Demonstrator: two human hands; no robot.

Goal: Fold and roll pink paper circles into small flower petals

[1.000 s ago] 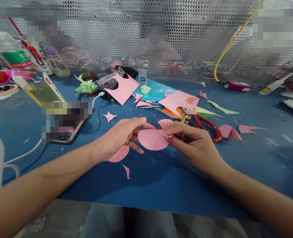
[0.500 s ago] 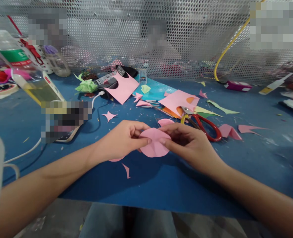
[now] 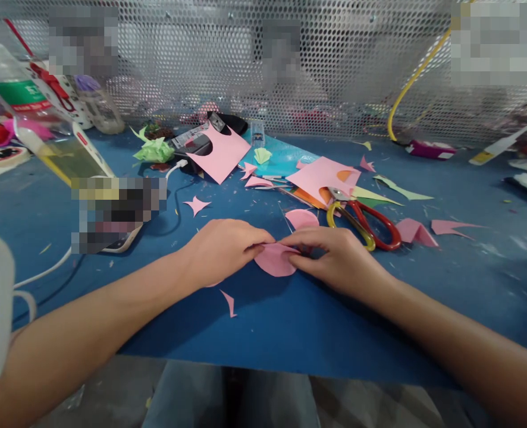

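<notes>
Between my two hands is a round pink paper piece (image 3: pixel 276 261), its upper edge folded, with the rounded lower part facing me. My left hand (image 3: pixel 228 249) pinches its left side, and my right hand (image 3: pixel 328 252) pinches its right side between thumb and fingers. Just behind the fingers lies another rounded pink piece (image 3: pixel 303 219). A sliver of pink paper shows under my left hand. Scissors (image 3: pixel 366 224) with red and yellow handles rest beyond my right hand.
On the blue table (image 3: pixel 254 339) are pink offcuts (image 3: pixel 197 205), cut pink sheets (image 3: pixel 221 151), a phone (image 3: pixel 121 223) with a white cable, and crumpled green paper (image 3: pixel 154 150). A bottle (image 3: pixel 27 98) stands at the left. Perforated metal (image 3: pixel 192 65) rises behind.
The pink circle was spread flat facing up; now its upper part is folded over and less of it shows. My left fingers have turned down over its edge.
</notes>
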